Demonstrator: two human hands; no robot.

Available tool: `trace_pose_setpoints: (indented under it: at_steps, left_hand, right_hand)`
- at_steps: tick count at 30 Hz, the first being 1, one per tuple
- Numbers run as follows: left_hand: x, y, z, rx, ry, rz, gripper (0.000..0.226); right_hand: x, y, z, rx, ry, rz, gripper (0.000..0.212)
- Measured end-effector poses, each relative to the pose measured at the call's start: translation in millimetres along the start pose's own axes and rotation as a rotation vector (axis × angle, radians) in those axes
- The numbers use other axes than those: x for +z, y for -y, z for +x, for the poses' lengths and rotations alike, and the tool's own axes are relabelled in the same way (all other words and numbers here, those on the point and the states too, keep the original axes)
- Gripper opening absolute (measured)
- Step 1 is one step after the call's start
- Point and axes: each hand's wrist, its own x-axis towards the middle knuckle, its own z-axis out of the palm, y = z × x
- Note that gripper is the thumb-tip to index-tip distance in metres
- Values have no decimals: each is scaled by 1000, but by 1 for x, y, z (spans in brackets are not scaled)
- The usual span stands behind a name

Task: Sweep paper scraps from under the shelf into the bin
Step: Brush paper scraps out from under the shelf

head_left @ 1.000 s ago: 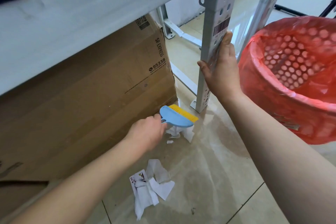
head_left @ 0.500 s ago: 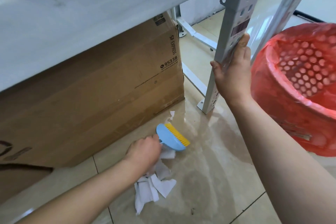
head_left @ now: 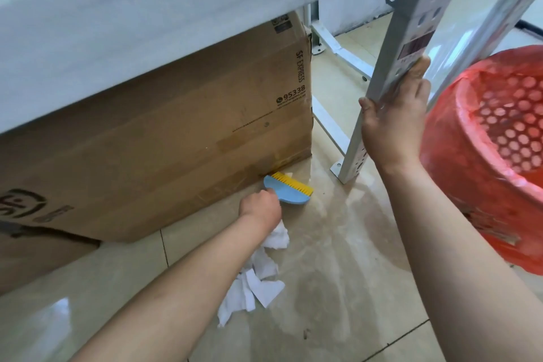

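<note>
Torn white paper scraps (head_left: 258, 279), crumpled and jagged, lie heaped on the glossy beige floor tiles (head_left: 338, 288) just under the left hand (head_left: 260, 210). That hand is clenched around a small blue plastic brush (head_left: 286, 192) with yellow bristles, pressed at the cardboard box's (head_left: 176, 141) bottom edge. The right hand (head_left: 393, 120) grips the perforated grey metal shelf leg (head_left: 390, 67), beside the red mesh bin (head_left: 493, 161) with its red plastic liner.

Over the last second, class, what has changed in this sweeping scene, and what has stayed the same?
The left hand swept the blue, yellow-bristled plastic brush toward the white paper scraps, then pushed it back to the brown cardboard box. The right hand still grips the grey metal shelf post.
</note>
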Motion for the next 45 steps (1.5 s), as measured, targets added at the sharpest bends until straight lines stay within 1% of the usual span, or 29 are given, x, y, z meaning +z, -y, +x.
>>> trace_pose_setpoints:
  at_steps: [3, 8, 10, 14, 18, 20, 24, 27, 29, 31, 34, 36, 38, 40, 43, 45]
  left_hand:
    - [6, 11, -11, 20, -9, -9, 33]
    - [14, 42, -50, 88, 13, 84, 32]
    - [16, 53, -65, 104, 11, 75, 33]
    - [9, 71, -74, 93, -98, -35, 35]
    - [8, 74, -64, 30, -171, -138, 37]
    - [15, 73, -59, 14, -143, -152, 37]
    - [36, 73, -59, 9, -5, -162, 34]
    - [50, 78, -69, 27, 21, -183, 35]
    - [56, 82, -76, 44, 23, -192, 36]
    - [60, 87, -81, 54, 21, -244, 37]
    - [59, 93, -87, 35, -8, -422, 38]
    - [57, 92, -95, 54, -50, -497, 38]
    - [53, 86, -108, 114, -64, -524, 39]
    - [52, 80, -119, 177, -48, -528, 41]
    - [54, 79, -124, 273, -32, -508, 44]
    - [62, 88, -121, 322, -42, -438, 43]
  right_hand:
    - [-1, 2, 0, 12, -5, -16, 90]
    - [-2, 11, -3, 58, 0, -7, 88]
    - [-5, 16, -5, 84, 20, -9, 87]
    - [-16, 22, -19, 123, 65, -47, 81]
    - [-8, 26, -72, 163, 99, -8, 76]
    - [8, 24, -107, 151, 194, 21, 68]
    - [43, 17, -157, 151, 420, -12, 46]
    - [58, 17, -182, 209, 636, -88, 29]
    - [63, 21, -200, 221, 809, -138, 20]
    - [68, 25, -217, 238, 947, -170, 23]
    - [75, 34, -230, 375, 1052, -61, 38]
    - [73, 44, -228, 511, 1071, 87, 43]
    - [67, 54, -221, 607, 1039, 232, 36]
    - [61, 55, -217, 671, 989, 318, 27]
    - [54, 42, -213, 737, 944, 370, 18]
    - [47, 25, -207, 750, 863, 326, 13]
